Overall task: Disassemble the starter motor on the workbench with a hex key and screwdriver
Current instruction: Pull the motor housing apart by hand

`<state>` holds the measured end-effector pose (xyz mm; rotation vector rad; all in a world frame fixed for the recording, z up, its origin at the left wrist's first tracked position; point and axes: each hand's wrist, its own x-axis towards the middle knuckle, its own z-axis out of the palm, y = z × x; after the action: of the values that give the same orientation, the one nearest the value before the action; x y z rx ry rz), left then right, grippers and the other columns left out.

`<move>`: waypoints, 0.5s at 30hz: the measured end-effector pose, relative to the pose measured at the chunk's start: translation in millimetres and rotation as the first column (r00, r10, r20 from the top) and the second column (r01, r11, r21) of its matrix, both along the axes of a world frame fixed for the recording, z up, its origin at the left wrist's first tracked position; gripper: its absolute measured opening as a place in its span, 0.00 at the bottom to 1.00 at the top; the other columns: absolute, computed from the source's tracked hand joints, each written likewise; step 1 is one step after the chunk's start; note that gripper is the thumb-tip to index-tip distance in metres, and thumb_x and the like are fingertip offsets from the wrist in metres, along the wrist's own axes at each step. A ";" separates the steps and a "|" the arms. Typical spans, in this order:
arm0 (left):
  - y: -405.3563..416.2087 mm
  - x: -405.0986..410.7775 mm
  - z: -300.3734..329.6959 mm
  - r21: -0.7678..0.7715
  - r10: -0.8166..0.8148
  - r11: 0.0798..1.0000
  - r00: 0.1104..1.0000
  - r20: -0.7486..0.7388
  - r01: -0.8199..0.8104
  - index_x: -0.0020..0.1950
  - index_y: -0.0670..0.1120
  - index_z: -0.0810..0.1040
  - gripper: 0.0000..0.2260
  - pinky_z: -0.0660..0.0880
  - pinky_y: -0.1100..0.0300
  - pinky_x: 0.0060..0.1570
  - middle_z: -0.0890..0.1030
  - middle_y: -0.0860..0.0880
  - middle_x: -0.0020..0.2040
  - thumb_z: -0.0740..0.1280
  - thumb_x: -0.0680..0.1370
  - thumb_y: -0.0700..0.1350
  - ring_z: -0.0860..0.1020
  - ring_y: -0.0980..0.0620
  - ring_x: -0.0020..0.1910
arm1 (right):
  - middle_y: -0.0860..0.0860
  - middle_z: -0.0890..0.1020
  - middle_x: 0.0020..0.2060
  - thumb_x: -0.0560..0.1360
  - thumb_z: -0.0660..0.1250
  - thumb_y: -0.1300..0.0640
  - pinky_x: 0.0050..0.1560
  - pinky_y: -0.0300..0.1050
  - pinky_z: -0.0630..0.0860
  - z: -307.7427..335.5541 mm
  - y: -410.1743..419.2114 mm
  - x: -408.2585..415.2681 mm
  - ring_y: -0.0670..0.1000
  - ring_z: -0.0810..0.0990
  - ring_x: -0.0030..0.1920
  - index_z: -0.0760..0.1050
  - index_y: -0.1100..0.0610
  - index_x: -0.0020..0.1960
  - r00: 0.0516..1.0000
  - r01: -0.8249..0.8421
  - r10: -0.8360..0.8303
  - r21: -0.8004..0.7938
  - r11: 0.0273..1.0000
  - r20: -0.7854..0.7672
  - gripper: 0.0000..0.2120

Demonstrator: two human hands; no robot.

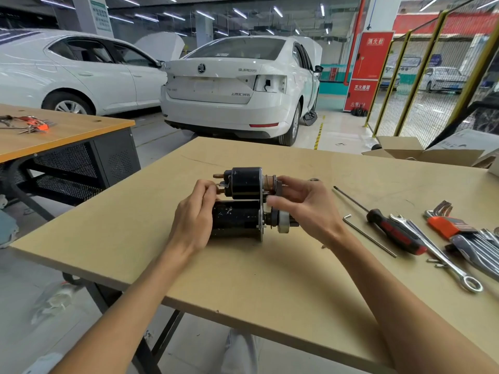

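Left hand [195, 215]: fingers curled against the terminal end of the starter motor [243, 205], fingertips at the copper studs, palm wrapped round the end of the lower black housing. Exact stud pinched: hard to tell, fingers cover it.

Right hand [302, 205]: fingers bent, thumb and forefinger pinching a small part at the opposite, pinion end of the starter motor, just beside the brown plunger section. Part itself mostly hidden by fingertips; cannot identify.

Starter motor: lying on its side on the workbench [243, 265], between both hands, solenoid cylinder on the far side, larger body nearer. Pinion gear partly covered by right palm.

Right of the starter motor, apart from it: hex key [370, 234] flat on the board, long arm pointing toward the near edge. Just beyond it, screwdriver [388, 225], red-and-black handle, shaft tip pointing away. Farther right: combination wrench [437, 255], then hex key set [448, 225] in orange holder, more wrenches cut off by frame edge.

Behind the starter motor, off the bench: white car [237, 87], rear toward camera. Cardboard box [405, 149] at far right corner, partly cropped.
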<state>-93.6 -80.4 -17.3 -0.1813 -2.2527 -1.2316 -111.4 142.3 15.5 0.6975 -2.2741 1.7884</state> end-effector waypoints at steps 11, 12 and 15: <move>5.3 4.6 0.3 -0.070 0.173 0.980 0.968 -0.181 -0.189 0.46 0.42 0.72 0.15 0.67 0.48 0.36 0.80 0.43 0.34 0.51 0.81 0.49 0.75 0.46 0.30 | 0.45 0.86 0.52 0.62 0.82 0.58 0.53 0.40 0.78 -1.9 11.2 0.1 0.46 0.84 0.50 0.77 0.52 0.65 0.987 -0.158 0.160 0.272 0.949 0.016 0.32; 5.1 5.4 -0.1 -0.062 0.168 0.981 0.966 -0.196 -0.184 0.46 0.42 0.71 0.14 0.68 0.48 0.35 0.80 0.43 0.34 0.52 0.81 0.48 0.75 0.47 0.29 | 0.46 0.85 0.51 0.61 0.81 0.54 0.51 0.44 0.79 -1.2 8.9 0.3 0.48 0.84 0.50 0.77 0.52 0.63 0.991 -0.130 0.121 0.322 0.938 0.049 0.32; 4.2 6.6 -1.1 -0.046 0.120 0.990 0.966 -0.230 -0.134 0.46 0.46 0.69 0.09 0.67 0.50 0.30 0.80 0.42 0.33 0.54 0.82 0.48 0.73 0.48 0.27 | 0.44 0.83 0.38 0.53 0.71 0.39 0.41 0.45 0.80 -0.4 2.8 3.5 0.49 0.82 0.40 0.79 0.52 0.45 0.998 -0.038 -0.005 0.596 0.802 0.069 0.25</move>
<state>-87.0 -76.3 -18.4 -0.1871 -2.0715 -1.0209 -107.9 145.2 15.1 0.7477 -2.9119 1.0768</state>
